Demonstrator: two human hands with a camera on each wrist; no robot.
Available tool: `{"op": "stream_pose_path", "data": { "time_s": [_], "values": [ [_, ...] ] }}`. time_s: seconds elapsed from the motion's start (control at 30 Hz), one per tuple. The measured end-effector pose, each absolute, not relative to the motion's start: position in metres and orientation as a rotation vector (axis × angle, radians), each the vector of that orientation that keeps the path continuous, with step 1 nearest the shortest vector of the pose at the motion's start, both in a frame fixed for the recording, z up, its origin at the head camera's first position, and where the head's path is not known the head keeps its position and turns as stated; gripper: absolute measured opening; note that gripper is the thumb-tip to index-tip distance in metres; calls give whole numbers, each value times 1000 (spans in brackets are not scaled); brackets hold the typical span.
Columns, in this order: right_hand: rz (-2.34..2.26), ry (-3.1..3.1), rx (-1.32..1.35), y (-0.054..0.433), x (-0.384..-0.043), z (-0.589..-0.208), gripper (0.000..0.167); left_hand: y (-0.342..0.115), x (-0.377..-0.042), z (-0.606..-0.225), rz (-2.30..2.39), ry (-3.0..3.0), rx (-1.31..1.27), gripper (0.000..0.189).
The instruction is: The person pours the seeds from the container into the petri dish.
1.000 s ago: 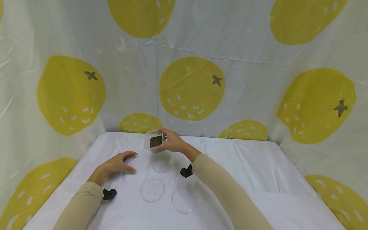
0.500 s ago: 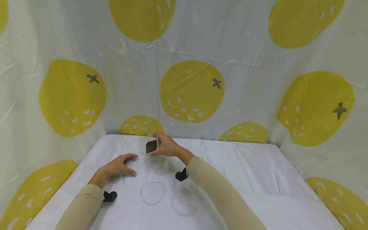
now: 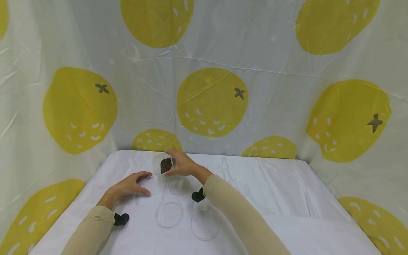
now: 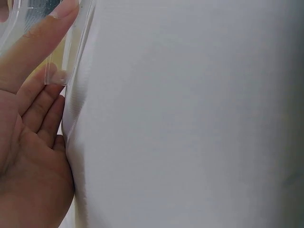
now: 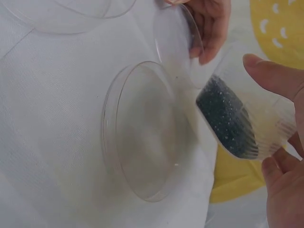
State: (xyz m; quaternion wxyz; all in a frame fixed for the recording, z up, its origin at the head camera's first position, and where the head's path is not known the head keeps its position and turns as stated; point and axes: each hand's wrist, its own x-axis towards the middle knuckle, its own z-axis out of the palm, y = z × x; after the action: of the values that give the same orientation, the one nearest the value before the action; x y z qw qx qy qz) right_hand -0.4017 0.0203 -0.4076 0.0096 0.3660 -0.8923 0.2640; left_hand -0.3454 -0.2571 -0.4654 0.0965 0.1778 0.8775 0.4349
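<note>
My right hand [image 3: 185, 165] holds a clear, square-sided plastic tub [image 5: 268, 121] above the back of the table. Dark fine grains [image 5: 225, 118], speckled with lighter bits, have slid to one side of the tilted tub. Its mouth leans left, over a clear petri dish [image 3: 155, 185] at the back left. Around that dish my left hand [image 3: 129, 185] spreads thumb and fingers, gripping it at its rim. Just right of it lies another petri dish [image 3: 178, 186], which the right wrist view shows large, with nothing in it.
Two clear round dishes, a left one [image 3: 169, 215] and a right one [image 3: 204, 224], lie nearer the front. One more faint dish [image 3: 240, 187] is beyond the right forearm. A lemon-print curtain [image 3: 211, 102] closes off the back of the white-covered table [image 3: 271, 198].
My right hand has carried the tub left and a little down, from above the second dish to above the back-left one. My left hand stays at its dish.
</note>
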Motion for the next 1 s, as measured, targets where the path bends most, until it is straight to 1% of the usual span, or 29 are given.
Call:
{"op": "stream_pose_path", "data": {
  "time_s": [0.23, 1.0],
  "values": [
    [792, -2784, 1141, 17, -404, -412, 97, -258, -348, -467, 1284, 2601, 545, 83],
    [525, -2754, 1260, 4, -392, -404, 94, -257, -347, -466, 1316, 2576, 534, 83]
  ]
}}
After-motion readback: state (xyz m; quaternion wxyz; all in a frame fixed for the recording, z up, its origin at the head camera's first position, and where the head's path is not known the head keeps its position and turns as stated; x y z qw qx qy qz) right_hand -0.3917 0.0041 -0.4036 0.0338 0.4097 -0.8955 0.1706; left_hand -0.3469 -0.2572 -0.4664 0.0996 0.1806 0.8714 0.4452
